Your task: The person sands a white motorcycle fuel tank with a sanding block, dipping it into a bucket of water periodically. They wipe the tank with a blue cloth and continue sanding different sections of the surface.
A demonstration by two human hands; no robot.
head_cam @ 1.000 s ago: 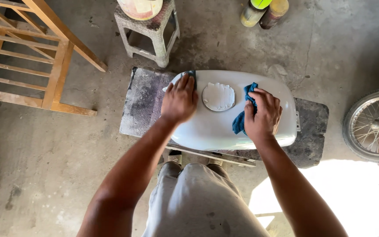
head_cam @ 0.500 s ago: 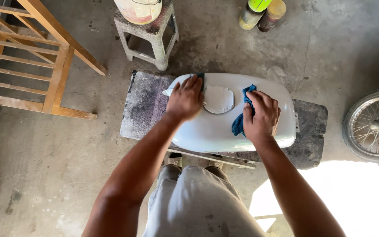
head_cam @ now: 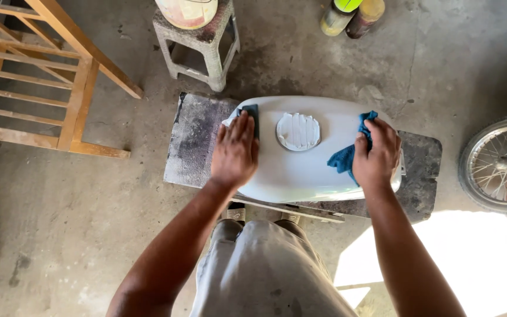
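Observation:
A white motorcycle fuel tank (head_cam: pixel 309 167) lies on a dark slab (head_cam: pixel 192 144) on the concrete floor, its round filler hole (head_cam: pixel 298 131) covered with white tape strips. My left hand (head_cam: pixel 235 151) presses flat on the tank's left end, over a dark sanding sheet (head_cam: pixel 249 113) that shows past my fingertips. My right hand (head_cam: pixel 377 154) grips a blue cloth (head_cam: pixel 347 154) against the tank's right side. My legs in grey trousers (head_cam: pixel 265 270) are below the tank.
A wooden frame (head_cam: pixel 36 76) lies at the upper left. A small concrete stool (head_cam: pixel 198 44) with a bucket on it stands behind the tank. Spray cans (head_cam: pixel 350 14) sit at the top. A spoked wheel (head_cam: pixel 500 167) is at the right.
My left hand has slid back along the tank's left end towards me with the sanding sheet. My right hand with the cloth has stayed about where it was.

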